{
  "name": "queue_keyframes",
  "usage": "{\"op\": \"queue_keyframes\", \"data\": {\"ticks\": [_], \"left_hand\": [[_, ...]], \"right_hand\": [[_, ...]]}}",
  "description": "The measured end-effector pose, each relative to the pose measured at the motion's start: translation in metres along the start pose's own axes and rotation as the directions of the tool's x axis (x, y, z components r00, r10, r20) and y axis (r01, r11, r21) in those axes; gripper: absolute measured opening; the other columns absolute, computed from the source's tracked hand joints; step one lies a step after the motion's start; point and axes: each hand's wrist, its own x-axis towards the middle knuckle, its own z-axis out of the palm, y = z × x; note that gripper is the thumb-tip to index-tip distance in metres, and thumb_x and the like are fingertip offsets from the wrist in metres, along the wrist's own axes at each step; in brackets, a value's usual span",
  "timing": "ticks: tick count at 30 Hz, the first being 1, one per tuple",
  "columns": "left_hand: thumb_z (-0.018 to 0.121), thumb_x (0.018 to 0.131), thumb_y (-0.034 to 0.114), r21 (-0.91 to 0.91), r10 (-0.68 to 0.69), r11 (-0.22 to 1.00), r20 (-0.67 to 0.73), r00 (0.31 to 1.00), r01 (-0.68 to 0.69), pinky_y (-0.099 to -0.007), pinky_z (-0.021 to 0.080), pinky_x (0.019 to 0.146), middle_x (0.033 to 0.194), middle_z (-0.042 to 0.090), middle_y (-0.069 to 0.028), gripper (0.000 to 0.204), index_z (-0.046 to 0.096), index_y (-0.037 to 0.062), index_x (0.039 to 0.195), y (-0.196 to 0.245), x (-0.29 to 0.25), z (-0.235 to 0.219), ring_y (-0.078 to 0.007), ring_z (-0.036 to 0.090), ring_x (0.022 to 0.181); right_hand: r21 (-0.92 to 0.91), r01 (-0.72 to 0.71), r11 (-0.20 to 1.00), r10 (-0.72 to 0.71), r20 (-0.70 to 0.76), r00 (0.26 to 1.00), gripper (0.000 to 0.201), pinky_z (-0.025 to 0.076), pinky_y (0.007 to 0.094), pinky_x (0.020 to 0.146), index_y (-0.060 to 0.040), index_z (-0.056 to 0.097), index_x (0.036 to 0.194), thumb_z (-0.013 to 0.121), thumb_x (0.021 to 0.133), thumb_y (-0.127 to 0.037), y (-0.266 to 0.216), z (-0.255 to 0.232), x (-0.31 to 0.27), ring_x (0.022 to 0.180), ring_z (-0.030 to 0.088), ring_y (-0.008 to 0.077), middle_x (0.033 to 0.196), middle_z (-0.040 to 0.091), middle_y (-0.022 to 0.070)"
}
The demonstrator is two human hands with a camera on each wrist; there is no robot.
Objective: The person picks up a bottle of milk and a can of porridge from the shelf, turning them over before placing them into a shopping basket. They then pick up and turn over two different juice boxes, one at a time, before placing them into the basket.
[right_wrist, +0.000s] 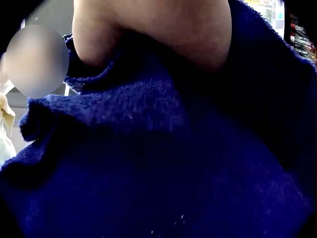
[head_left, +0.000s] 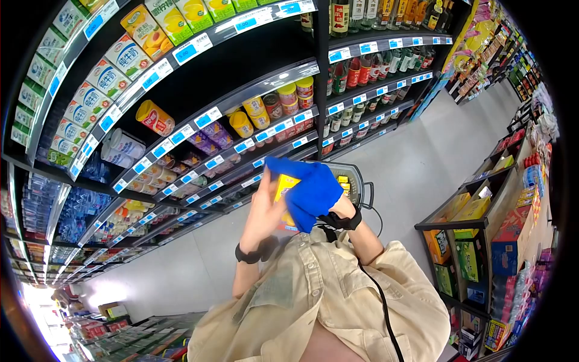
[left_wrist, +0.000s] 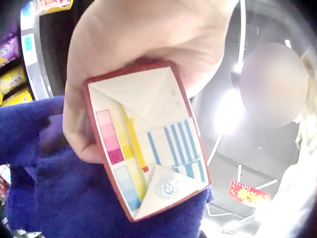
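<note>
My left hand (head_left: pixel 263 208) grips a small yellow and red carton (head_left: pixel 284 186) in front of my chest. In the left wrist view the carton's folded white end (left_wrist: pixel 163 144) faces the camera, with colour bars printed on it. A blue cloth (head_left: pixel 316 188) lies against the carton's other side and covers much of it in the head view. My right hand (head_left: pixel 342 207) holds this cloth, its fingers mostly buried in the folds. In the right wrist view the cloth (right_wrist: pixel 148 104) fills most of the picture and hides the carton.
A grey shopping basket (head_left: pixel 366 181) with yellow packs inside is just beyond the cloth. Shelves (head_left: pixel 241 145) of cartons, cans and bottles curve along the left and front. On the right, a low display rack (head_left: pixel 452 224) holds boxed goods. Pale floor (head_left: pixel 416 145) runs between them.
</note>
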Motion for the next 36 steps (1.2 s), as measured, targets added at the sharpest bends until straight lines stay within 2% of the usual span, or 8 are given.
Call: {"op": "queue_keyframes", "data": {"ticks": [5, 9, 16, 23, 31, 33, 35, 36], "left_hand": [[0.061, 0.099, 0.013, -0.105, -0.020, 0.994, -0.058, 0.998, 0.014, -0.0256, 0.049, 0.082, 0.112, 0.068, -0.0109, 0.085, 0.002, 0.0043, 0.160, 0.010, -0.003, -0.006, -0.0131, 0.062, 0.093], [0.061, 0.100, 0.014, -0.083, -0.019, 0.996, -0.081, 0.996, 0.013, -0.0228, 0.047, 0.076, 0.110, 0.068, -0.0095, 0.085, 0.003, 0.0066, 0.161, 0.013, -0.008, -0.007, -0.0089, 0.059, 0.087], [0.059, 0.099, 0.009, -0.043, -0.091, 0.995, -0.025, 0.996, 0.090, -0.0268, 0.051, 0.080, 0.109, 0.068, -0.0109, 0.087, -0.002, 0.0105, 0.161, 0.025, -0.013, 0.001, -0.0136, 0.064, 0.092], [0.058, 0.099, 0.006, -0.288, 0.029, 0.953, -0.207, 0.978, -0.089, -0.0280, 0.052, 0.085, 0.117, 0.067, -0.0163, 0.091, -0.009, 0.0161, 0.161, 0.014, -0.012, -0.001, -0.0159, 0.066, 0.096], [0.051, 0.105, 0.029, -0.329, 0.130, 0.894, -0.459, 0.879, -0.304, -0.0315, 0.045, 0.101, 0.141, 0.048, -0.0121, 0.063, 0.022, 0.0103, 0.158, 0.005, -0.003, -0.008, -0.0176, 0.054, 0.119], [0.050, 0.106, 0.032, -0.248, 0.191, 0.916, -0.421, 0.887, -0.315, -0.0331, 0.043, 0.104, 0.141, 0.047, -0.0123, 0.063, 0.023, 0.0081, 0.157, 0.009, 0.000, -0.008, -0.0192, 0.052, 0.122], [0.051, 0.105, 0.033, -0.052, 0.256, 0.954, -0.374, 0.891, -0.296, -0.0364, 0.037, 0.110, 0.145, 0.045, -0.0139, 0.062, 0.028, 0.0034, 0.154, 0.013, 0.002, -0.005, -0.0220, 0.047, 0.129], [0.051, 0.105, 0.031, 0.226, 0.379, 0.920, -0.316, 0.870, -0.319, -0.0373, 0.036, 0.110, 0.146, 0.045, -0.0151, 0.059, 0.032, 0.0023, 0.153, 0.011, 0.007, -0.009, -0.0228, 0.046, 0.130]], "right_hand": [[0.217, -0.147, 0.965, 0.157, -0.032, 0.987, 0.052, 0.056, 0.0349, 0.081, -0.0061, 0.065, 0.131, 0.075, 0.082, -0.020, 0.000, 0.004, -0.009, 0.095, 0.071, 0.0238, 0.117, 0.071, 0.0155], [0.066, 0.064, 0.996, -0.055, -0.134, 0.989, 0.049, 0.055, 0.0366, 0.083, -0.0054, 0.066, 0.129, 0.075, 0.082, -0.019, 0.036, 0.014, -0.019, 0.096, 0.071, 0.0254, 0.112, 0.072, 0.0162], [0.014, -0.045, 0.999, 0.044, 0.046, 0.998, 0.055, 0.056, 0.0309, 0.075, -0.0101, 0.068, 0.127, 0.076, 0.073, -0.012, -0.004, 0.006, -0.005, 0.083, 0.071, 0.0196, 0.103, 0.074, 0.0126], [0.238, -0.143, 0.961, 0.166, -0.081, 0.983, 0.047, 0.054, 0.0249, 0.076, -0.0007, 0.067, 0.125, 0.072, 0.080, -0.010, 0.005, 0.017, -0.006, 0.083, 0.068, 0.0104, 0.099, 0.074, 0.0157], [0.543, -0.294, 0.787, 0.375, -0.042, 0.926, 0.045, 0.053, 0.0212, 0.067, 0.0059, 0.066, 0.121, 0.066, 0.076, 0.004, 0.029, 0.025, -0.008, 0.081, 0.064, 0.0066, 0.098, 0.073, 0.0062], [0.749, -0.357, 0.559, 0.455, 0.082, 0.886, 0.047, 0.051, 0.0200, 0.064, 0.0036, 0.063, 0.127, 0.062, 0.079, 0.004, 0.032, 0.041, -0.008, 0.077, 0.065, 0.0075, 0.096, 0.072, 0.0066], [0.564, -0.554, 0.612, 0.469, 0.305, 0.829, 0.039, 0.048, 0.0220, 0.049, 0.0031, 0.060, 0.122, 0.065, 0.085, -0.007, 0.026, 0.033, -0.015, 0.067, 0.064, 0.0087, 0.093, 0.068, 0.0073], [0.460, -0.361, 0.812, 0.362, 0.089, 0.928, 0.037, 0.050, 0.0257, 0.052, 0.0016, 0.062, 0.118, 0.067, 0.083, -0.011, 0.037, 0.047, -0.020, 0.067, 0.066, 0.0124, 0.088, 0.069, 0.0081]]}}
